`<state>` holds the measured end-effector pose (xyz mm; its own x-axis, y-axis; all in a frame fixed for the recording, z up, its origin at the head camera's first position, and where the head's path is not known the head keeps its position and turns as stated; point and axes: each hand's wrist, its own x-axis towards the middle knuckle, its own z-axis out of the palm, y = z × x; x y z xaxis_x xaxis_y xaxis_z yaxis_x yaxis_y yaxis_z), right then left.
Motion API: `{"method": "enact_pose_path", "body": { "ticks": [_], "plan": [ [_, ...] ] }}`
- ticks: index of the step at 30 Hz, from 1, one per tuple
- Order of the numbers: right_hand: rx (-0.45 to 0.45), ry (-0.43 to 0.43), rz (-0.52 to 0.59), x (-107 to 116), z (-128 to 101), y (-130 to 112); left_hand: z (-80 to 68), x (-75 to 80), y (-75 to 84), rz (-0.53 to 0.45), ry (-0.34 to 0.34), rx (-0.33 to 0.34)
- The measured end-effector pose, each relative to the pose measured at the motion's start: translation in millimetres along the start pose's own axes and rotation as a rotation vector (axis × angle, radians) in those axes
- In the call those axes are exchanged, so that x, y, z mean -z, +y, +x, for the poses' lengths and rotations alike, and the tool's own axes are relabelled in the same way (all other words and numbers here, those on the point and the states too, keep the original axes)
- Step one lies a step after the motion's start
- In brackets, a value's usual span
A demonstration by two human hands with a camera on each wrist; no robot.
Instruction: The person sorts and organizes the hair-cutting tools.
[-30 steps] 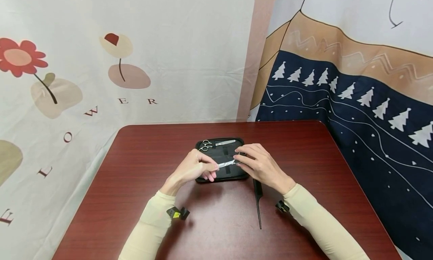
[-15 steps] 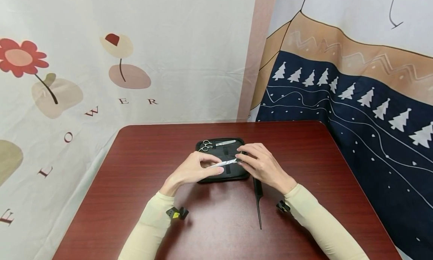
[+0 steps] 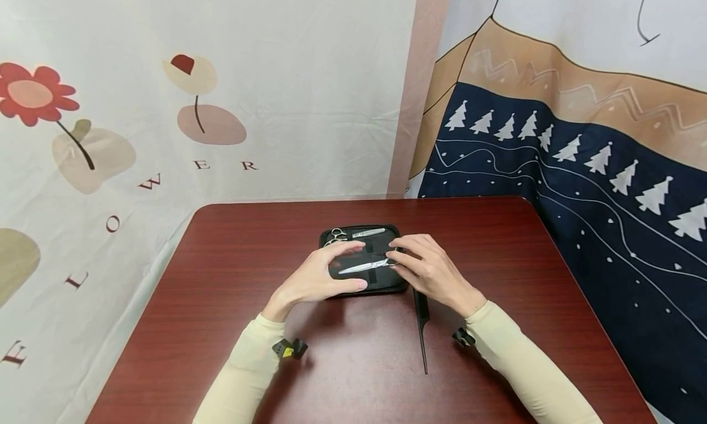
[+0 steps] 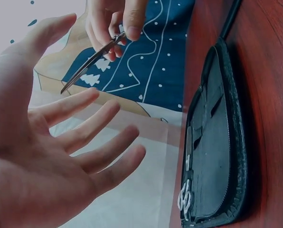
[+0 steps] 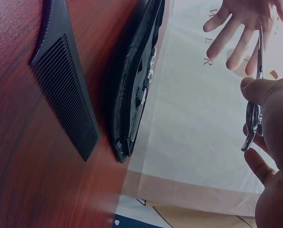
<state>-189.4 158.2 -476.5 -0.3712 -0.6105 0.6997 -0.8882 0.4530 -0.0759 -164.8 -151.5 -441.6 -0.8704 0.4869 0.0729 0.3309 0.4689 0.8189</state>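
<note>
A black zip case lies open on the table, with one pair of silver scissors strapped along its far edge. My right hand pinches the handle end of a second pair of scissors and holds it level just above the case. My left hand hovers open over the case's left half, fingers spread, touching nothing. In the left wrist view the open palm sits below the held scissors. The right wrist view shows the scissors' rings between thumb and fingers.
A black tail comb lies on the dark red table just right of the case, its tail pointing toward me. Printed cloth hangs behind the table and along its right side.
My left hand has let go of the scissors' blade end and spread its fingers open. The right hand still holds the scissors over the case.
</note>
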Motion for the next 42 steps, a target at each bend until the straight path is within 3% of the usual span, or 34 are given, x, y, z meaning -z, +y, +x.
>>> {"method": "enact_pose_path", "body": {
  "ticks": [7,15,27,35,42],
  "plan": [
    [-0.020,-0.012,0.002,0.9,-4.4,3.4,-0.5,-2.9,-3.5,0.220,0.127,-0.046],
    [-0.057,-0.023,0.004,5.4,-13.1,8.9,-6.6,-2.2,-12.0,0.325,0.215,-0.036],
    [-0.084,-0.009,-0.013,9.9,-21.9,18.4,-20.2,-3.2,-34.2,0.462,0.226,0.007],
    [-0.109,-0.001,-0.047,9.0,-26.5,24.5,-29.6,-7.6,-48.7,0.527,0.235,-0.009],
    [-0.123,0.004,-0.065,9.3,-28.8,28.0,-38.7,-12.4,-63.8,0.555,0.234,0.027]
  ]
}}
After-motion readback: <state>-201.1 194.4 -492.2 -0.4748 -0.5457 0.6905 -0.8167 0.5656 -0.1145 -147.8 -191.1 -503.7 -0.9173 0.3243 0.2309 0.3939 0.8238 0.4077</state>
